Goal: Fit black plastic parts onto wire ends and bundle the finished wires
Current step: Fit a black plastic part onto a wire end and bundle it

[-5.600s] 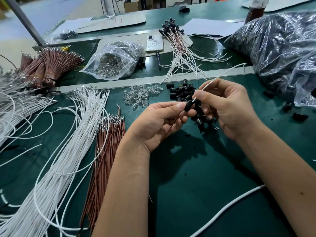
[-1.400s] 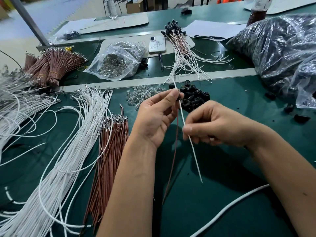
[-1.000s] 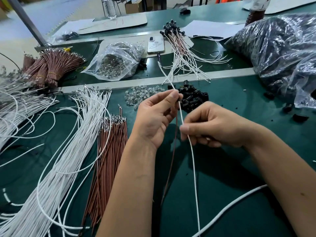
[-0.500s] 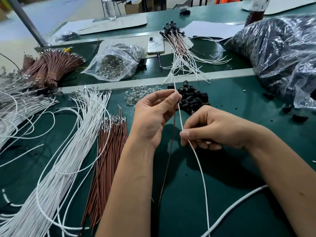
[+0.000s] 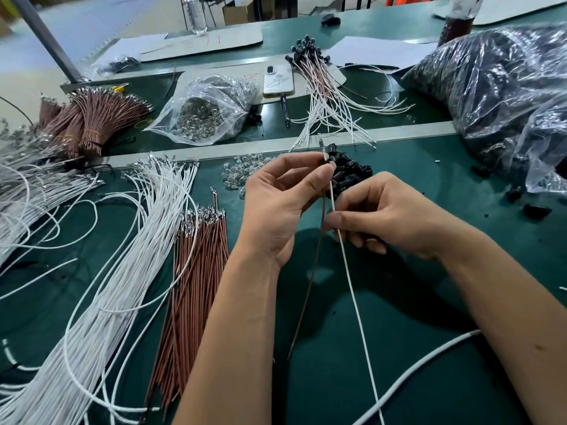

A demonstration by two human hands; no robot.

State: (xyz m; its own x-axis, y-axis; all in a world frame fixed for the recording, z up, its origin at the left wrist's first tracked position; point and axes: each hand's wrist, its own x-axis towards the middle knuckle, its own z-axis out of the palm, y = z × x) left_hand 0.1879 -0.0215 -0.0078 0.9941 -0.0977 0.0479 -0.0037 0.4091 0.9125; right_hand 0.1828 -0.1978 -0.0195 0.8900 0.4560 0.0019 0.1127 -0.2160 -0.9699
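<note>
Where the head view looks down on the green counter [image 5: 383,348], a white wire [image 5: 352,280] and a brown wire [image 5: 310,280] are held upright near the middle. The left hand [image 5: 282,207] is pinched on their upper ends beside a black plastic part [image 5: 330,157], half hidden by its fingers [image 5: 319,176]. The right hand [image 5: 389,216] is curled round the white wire lower down. Behind lies a pile of black parts [image 5: 352,173], partly masked. Loose white wires [image 5: 101,296] are cut off at the left edge.
</note>
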